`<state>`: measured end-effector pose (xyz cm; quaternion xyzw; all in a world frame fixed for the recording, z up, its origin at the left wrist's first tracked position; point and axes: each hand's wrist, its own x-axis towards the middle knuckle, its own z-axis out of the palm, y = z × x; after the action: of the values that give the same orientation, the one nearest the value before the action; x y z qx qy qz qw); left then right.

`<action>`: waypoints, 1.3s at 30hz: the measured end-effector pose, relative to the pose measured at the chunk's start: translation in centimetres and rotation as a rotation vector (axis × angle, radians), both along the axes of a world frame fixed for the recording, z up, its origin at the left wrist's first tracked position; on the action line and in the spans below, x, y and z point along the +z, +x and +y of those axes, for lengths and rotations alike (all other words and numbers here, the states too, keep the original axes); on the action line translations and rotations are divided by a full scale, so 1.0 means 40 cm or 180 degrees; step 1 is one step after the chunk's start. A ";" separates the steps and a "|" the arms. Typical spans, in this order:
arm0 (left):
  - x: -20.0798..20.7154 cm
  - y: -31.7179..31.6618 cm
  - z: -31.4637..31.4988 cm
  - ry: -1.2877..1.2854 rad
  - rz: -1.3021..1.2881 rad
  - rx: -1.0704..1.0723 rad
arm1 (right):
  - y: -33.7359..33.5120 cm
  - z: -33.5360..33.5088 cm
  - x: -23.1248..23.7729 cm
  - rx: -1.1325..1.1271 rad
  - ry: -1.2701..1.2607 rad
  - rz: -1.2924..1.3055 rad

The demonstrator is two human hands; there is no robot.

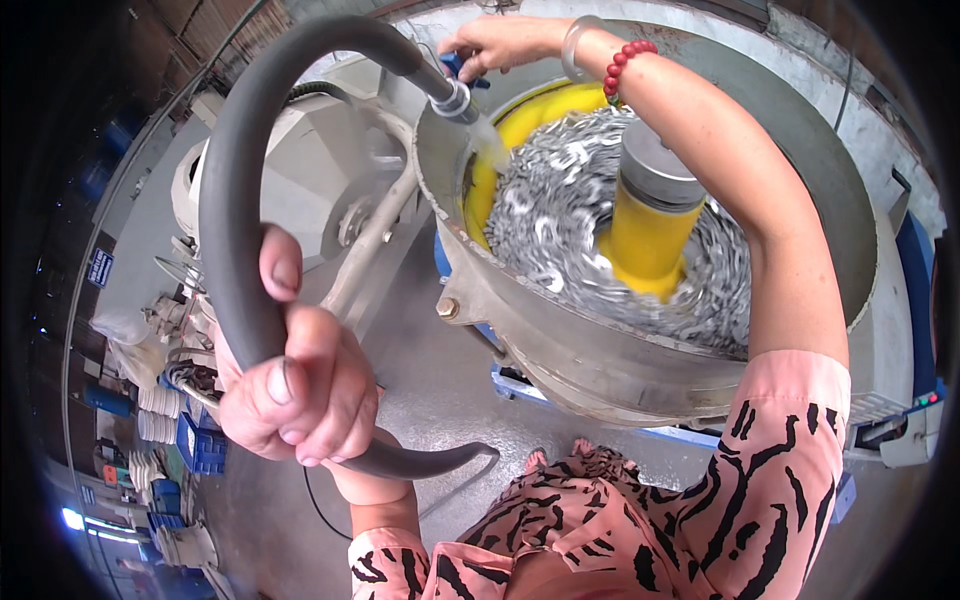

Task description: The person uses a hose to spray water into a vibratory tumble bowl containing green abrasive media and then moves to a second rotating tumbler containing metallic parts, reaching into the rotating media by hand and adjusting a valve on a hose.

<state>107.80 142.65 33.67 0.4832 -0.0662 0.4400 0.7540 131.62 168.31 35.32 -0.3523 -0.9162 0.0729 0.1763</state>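
My left hand [305, 385] is wrapped round a thick dark grey hose [232, 240], which arches up and over to the bowl's left rim. The hose ends in a metal fitting [455, 102], where a pale stream or spray enters the bowl. At that end, the fingers of my right hand [505, 45] are closed on a small blue valve handle [468, 70]. Below my right arm is a large round metal bowl [570, 340] with a yellow lining. Many small silvery metal parts [560, 225], blurred by motion, fill it around a yellow centre post [652, 225] with a grey cap.
A pale grey machine drum [270, 180] stands left of the bowl. Blue crates [203, 445] and stacked white items [157, 415] line the floor at far left. A blue panel [915, 280] and a grey box with lit buttons [912, 432] are at the right.
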 end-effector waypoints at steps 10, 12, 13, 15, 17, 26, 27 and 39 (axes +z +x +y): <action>-0.031 0.051 0.021 -0.0124 -0.0186 -0.0145 | 0.183 -0.083 0.091 -0.0369 0.0538 -0.0152; -0.036 0.096 0.030 -0.0110 -0.0305 -0.0376 | 0.265 -0.153 0.123 -0.0713 0.0658 -0.0317; -0.048 0.119 0.046 -0.0116 -0.0363 -0.0526 | 0.305 -0.173 0.115 -0.0802 0.0634 -0.0361; -0.060 0.170 0.067 -0.0229 -0.0337 -0.0828 | 0.389 -0.224 0.102 -0.1377 0.0606 -0.0337; -0.050 0.200 0.049 -0.0349 -0.0334 -0.0931 | 0.441 -0.303 0.115 -0.1625 0.0563 -0.0370; -0.036 0.290 0.036 -0.0567 -0.0060 -0.2114 | 0.599 -0.631 0.041 -0.1561 0.0773 -0.0623; -0.035 0.297 0.039 -0.0474 0.0026 -0.2349 | 0.624 -0.659 0.022 -0.1250 0.0904 -0.0625; -0.023 0.135 0.045 -0.1398 -0.0933 -0.2690 | 0.398 -0.534 -0.134 -0.1352 -0.3391 -0.0492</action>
<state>113.20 144.45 32.75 0.1770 -0.2673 0.1628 0.9331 147.54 146.93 29.95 -0.5729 -0.6726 0.4612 -0.0821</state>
